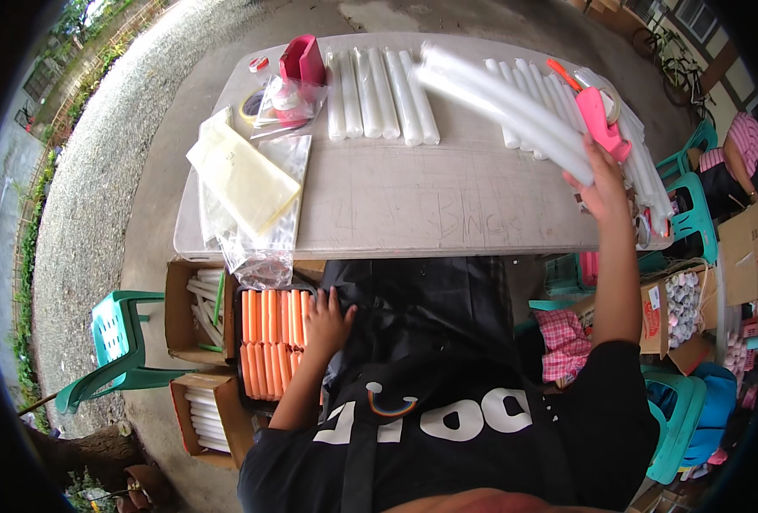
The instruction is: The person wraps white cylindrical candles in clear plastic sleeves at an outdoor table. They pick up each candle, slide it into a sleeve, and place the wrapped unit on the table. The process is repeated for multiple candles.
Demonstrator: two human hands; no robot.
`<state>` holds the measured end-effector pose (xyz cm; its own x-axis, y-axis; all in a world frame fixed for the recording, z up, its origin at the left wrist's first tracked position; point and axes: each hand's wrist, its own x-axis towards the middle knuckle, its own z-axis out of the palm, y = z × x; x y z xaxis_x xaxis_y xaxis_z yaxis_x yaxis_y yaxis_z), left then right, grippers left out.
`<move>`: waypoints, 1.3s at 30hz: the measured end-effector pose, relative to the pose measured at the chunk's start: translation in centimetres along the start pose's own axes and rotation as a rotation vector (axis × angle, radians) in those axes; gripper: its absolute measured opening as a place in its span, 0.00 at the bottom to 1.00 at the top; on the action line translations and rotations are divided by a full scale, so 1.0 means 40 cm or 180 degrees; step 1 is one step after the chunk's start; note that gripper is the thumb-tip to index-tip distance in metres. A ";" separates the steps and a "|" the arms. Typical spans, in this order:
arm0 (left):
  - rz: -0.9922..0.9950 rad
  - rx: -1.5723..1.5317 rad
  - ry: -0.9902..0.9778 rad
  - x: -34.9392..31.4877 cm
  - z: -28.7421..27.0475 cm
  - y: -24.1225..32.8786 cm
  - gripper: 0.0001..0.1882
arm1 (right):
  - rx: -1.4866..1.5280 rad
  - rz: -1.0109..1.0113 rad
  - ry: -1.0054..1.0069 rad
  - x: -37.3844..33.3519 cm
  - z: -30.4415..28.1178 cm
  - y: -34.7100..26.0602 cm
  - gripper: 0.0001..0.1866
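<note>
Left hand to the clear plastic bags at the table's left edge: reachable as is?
Probably yes. The left hand rests on the orange sticks in a box below the table; the plastic bags hang over the edge just above it, with nothing between.

The grey bench holds a row of white tubes at its far edge. Left of the tubes sit a red holder, a tape roll and clear plastic bags.
</note>
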<state>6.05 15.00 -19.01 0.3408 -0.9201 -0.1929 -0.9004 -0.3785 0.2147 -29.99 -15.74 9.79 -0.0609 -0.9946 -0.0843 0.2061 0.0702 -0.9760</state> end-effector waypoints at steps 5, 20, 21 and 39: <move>-0.0009 -0.1080 0.0175 0.008 0.064 0.008 0.43 | -0.0935 -0.1064 -0.0003 0.173 0.123 0.080 0.20; 0.0918 -0.0278 -0.1321 0.009 -0.271 0.072 0.39 | -0.3805 -0.3006 -0.1713 0.127 0.264 0.247 0.27; 0.1284 -0.1370 -0.1405 0.012 -0.419 0.104 0.36 | -0.3537 -0.2843 -0.1744 0.113 0.250 0.226 0.26; 0.0342 -0.0355 0.2292 0.210 -0.673 0.072 0.12 | -0.2888 -0.2311 -0.1029 -0.172 -0.098 0.108 0.11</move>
<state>13.59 3.47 5.75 0.3800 -0.7763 0.5030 -0.9190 -0.2551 0.3005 -32.52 -8.31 5.38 0.3961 -0.7888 0.4700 -0.5441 -0.6140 -0.5718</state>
